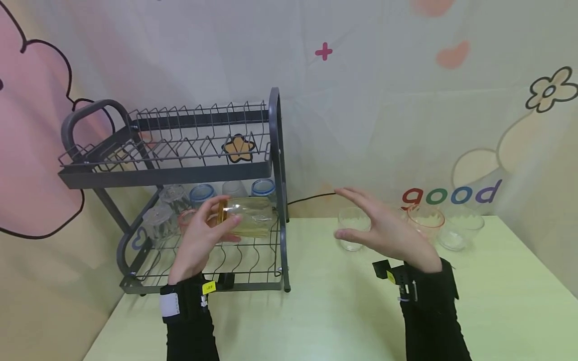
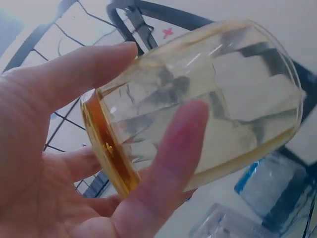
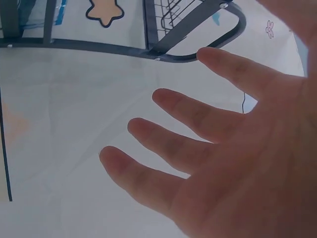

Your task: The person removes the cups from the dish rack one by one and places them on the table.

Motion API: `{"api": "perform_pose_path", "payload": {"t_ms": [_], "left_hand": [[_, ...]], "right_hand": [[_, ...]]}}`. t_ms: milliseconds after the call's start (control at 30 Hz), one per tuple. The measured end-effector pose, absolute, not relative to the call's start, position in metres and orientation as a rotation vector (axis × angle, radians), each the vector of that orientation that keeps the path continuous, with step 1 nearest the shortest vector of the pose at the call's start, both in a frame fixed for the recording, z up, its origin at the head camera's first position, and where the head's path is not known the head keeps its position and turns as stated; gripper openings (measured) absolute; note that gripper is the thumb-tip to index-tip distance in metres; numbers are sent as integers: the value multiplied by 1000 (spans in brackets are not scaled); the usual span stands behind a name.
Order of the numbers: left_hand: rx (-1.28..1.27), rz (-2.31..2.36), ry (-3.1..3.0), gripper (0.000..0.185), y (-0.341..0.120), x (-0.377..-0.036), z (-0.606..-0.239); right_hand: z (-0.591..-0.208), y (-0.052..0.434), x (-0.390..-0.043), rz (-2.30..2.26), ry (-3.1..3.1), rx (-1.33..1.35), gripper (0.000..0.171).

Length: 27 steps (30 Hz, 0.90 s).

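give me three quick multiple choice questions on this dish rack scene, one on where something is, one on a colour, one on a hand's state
1. Where is the amber-rimmed glass?
A. on the rack's top tier
B. in the left hand, over the dish rack's lower tier
C. on the table by the right hand

2. What colour is the rim of the glass just beyond the right hand?
A. green
B. black
C. orange-red

3. How is the right hand?
A. open, fingers spread, holding nothing
B. gripping a glass
C. clenched in a fist

Answers: 1 B, fingers wrap it on its side above the lower wires. 2 C, the head view shows it. 3 A, the right wrist view shows it empty.
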State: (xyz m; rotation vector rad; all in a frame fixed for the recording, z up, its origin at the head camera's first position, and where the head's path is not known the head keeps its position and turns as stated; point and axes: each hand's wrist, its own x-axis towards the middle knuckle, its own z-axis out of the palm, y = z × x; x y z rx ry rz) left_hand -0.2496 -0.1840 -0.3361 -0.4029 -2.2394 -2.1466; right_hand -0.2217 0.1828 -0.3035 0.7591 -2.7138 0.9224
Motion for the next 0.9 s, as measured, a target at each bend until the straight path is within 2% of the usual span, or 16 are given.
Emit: {"api": "perform_pose_path", "payload": {"t_ms": [433,900], "left_hand": [[-573,-2251,-2201,63,-180,-244,-332],[-734,-2338,-2120,55,-180,-235,-324]], "right_hand": [[-300,163,-216,1170,-2437,1052,88],[-306,125,-213,1280,-2323,1130,91]]}}
